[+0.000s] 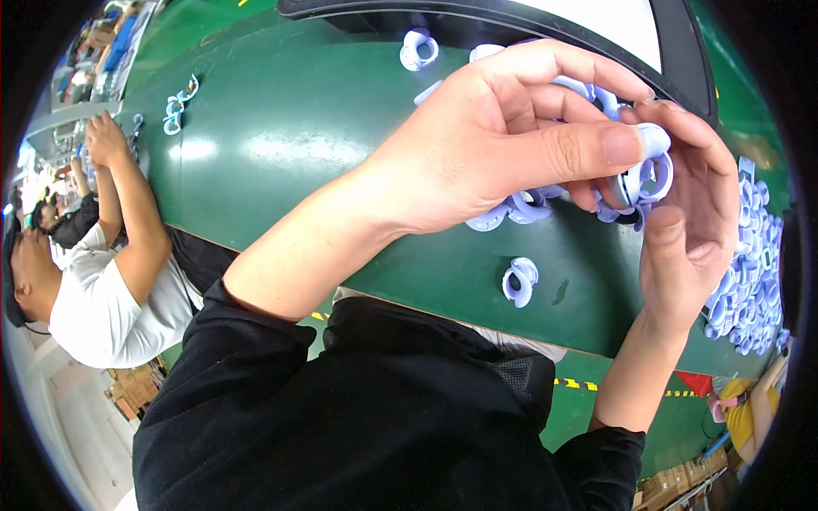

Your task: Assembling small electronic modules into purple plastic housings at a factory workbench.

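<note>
Both my hands are raised together over the green table, around a lavender plastic part [656, 175] with curved, ring-like loops and a glossy pale face. My left hand [511, 140] pinches it, the thumb pressed on its upper end and the fingers curled behind. My right hand [694, 187] curves round the far side, its fingertips near the top of the part and its thumb by the lower edge. How firmly the right fingers press is partly hidden. Below the hands, a single lavender looped piece [520, 282] lies on the table. Another similar piece [511, 210] is partly covered by my left hand.
A large heap of lavender pieces [750, 264] covers the table's right end. A black-rimmed tray or panel [682, 51] stands along the far side, with a loose piece [419, 50] near it. To the left, a co-worker in a white shirt [111, 298] works at the same table [273, 153].
</note>
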`<state>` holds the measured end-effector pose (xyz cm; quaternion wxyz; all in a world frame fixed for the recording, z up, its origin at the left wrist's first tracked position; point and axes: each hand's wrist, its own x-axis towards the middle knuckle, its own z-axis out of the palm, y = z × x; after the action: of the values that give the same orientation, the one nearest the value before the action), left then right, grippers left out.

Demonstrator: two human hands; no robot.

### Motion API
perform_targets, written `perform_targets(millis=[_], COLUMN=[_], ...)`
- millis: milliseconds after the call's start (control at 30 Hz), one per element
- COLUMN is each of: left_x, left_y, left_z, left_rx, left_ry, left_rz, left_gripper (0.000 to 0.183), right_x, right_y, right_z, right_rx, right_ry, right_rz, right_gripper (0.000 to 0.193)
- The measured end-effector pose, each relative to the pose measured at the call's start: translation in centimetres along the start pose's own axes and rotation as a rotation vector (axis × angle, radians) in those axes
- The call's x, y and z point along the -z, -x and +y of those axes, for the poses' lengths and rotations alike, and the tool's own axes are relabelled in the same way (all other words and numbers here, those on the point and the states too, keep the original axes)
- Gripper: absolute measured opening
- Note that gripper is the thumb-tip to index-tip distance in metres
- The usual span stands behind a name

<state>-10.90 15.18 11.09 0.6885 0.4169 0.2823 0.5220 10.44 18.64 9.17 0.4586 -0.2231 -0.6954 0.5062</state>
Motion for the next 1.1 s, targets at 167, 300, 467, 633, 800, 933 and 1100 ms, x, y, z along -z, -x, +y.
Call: perform_targets(millis=[167,300,467,633,800,933,1100], left_x=[0.2,0.0,0.1,0.4,0.4,0.5,0.2], left_y=[0.0,0.0,0.3,0.3,0.3,0.5,0.5], left_z=[-1.0,-1.0,-1.5,-2.3,-2.4,-1.9,-0.8], left_rx=[0.083,0.133,0.113,-0.013,-0.027,-0.002,0.159], left_ry=[0.016,-0.005,0.012,-0.022,0.019,-0.017,0.204], left_rz=[0.013,-0.008,-0.001,0.009,-0.025,0.03,-0.01], left_gripper=[0.038,0.036,0.037,0.036,0.032,0.032,0.035], right_x=[-2.6,-0.8,-0.9,-0.7,-0.8,-1.1,-1.5], right_y=[-0.8,-0.1,0.4,0.3,0.2,0.1,0.1], right_z=[0.0,-1.7,-0.9,0.2,0.4,0.4,-1.3], right_rx=[0.131,-0.072,-0.172,-0.113,0.022,-0.012,-0.123], right_ry=[-0.036,-0.011,-0.091,-0.033,-0.015,0.001,0.067], right_rz=[0.157,-0.147,-0.007,-0.004,-0.041,-0.039,0.004], right_gripper=[0.045,0.033,0.023,0.018,0.016,0.017,0.035])
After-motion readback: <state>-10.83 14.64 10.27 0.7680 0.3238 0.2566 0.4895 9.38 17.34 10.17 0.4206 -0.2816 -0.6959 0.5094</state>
